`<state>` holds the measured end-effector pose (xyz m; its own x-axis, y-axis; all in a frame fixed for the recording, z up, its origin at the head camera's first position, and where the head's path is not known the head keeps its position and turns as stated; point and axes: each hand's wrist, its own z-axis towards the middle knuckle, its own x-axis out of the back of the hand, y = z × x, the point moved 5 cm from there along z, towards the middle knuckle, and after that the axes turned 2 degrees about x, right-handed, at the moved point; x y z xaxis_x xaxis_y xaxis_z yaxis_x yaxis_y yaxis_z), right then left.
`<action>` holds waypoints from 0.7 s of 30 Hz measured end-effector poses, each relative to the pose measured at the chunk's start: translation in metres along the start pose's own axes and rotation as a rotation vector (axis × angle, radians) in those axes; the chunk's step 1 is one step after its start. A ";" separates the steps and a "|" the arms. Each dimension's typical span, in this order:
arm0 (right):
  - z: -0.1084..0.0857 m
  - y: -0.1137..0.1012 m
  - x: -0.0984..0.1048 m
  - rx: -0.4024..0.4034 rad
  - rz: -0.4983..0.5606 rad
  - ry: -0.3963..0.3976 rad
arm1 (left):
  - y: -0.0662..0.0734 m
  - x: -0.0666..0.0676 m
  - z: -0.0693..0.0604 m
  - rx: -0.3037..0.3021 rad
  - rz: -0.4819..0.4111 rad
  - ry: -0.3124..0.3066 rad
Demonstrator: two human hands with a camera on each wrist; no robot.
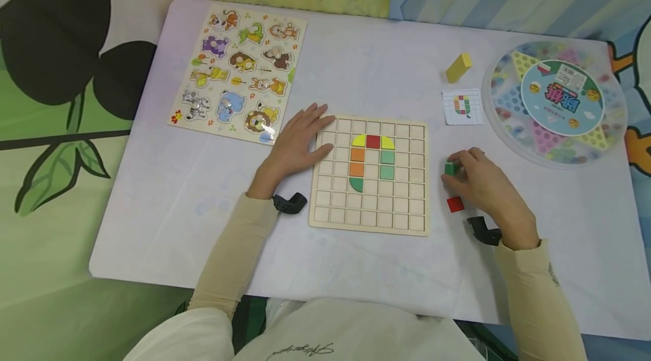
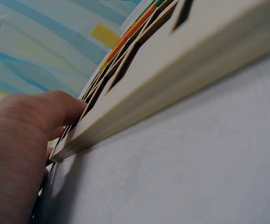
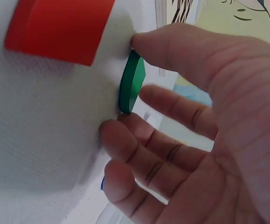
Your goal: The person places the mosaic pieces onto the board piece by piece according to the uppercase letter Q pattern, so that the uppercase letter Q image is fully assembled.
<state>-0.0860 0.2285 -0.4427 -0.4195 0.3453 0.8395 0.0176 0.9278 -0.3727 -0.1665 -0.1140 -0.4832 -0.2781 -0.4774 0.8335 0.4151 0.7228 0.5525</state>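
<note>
My left hand (image 1: pixel 297 143) lies with fingers spread at the upper left edge of a wooden grid board (image 1: pixel 368 220). In the left wrist view, its thumb (image 2: pixel 65 108) touches the board's rim. A ring of coloured pieces sits in the grid: a red square (image 1: pixel 373 142) between two yellow curved pieces, orange squares (image 1: pixel 357 169) at left, green squares (image 1: pixel 387 172) at right, and a green curved piece (image 1: pixel 356 184) at lower left. Right of the board, my right hand (image 1: pixel 478 180) holds a small green block (image 3: pixel 133 84) between thumb and fingertips, at the tabletop. A red block (image 1: pixel 455 204) lies beside it.
A pattern card (image 1: pixel 461 107) showing a coloured ring lies behind my right hand, with a yellow block (image 1: pixel 459 68) standing beyond it. A round clear-lidded box (image 1: pixel 495 129) is at the back right. An animal puzzle board (image 1: pixel 236 75) occupies the back left of the white table (image 1: pixel 203 248).
</note>
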 end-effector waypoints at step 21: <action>-0.006 0.003 0.003 -0.026 0.009 -0.011 | 0.000 0.000 0.000 0.006 0.004 -0.008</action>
<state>-0.0818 0.2326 -0.4393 -0.4289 0.3524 0.8317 0.0452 0.9280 -0.3699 -0.1664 -0.1138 -0.4837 -0.2830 -0.4706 0.8357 0.4108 0.7279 0.5490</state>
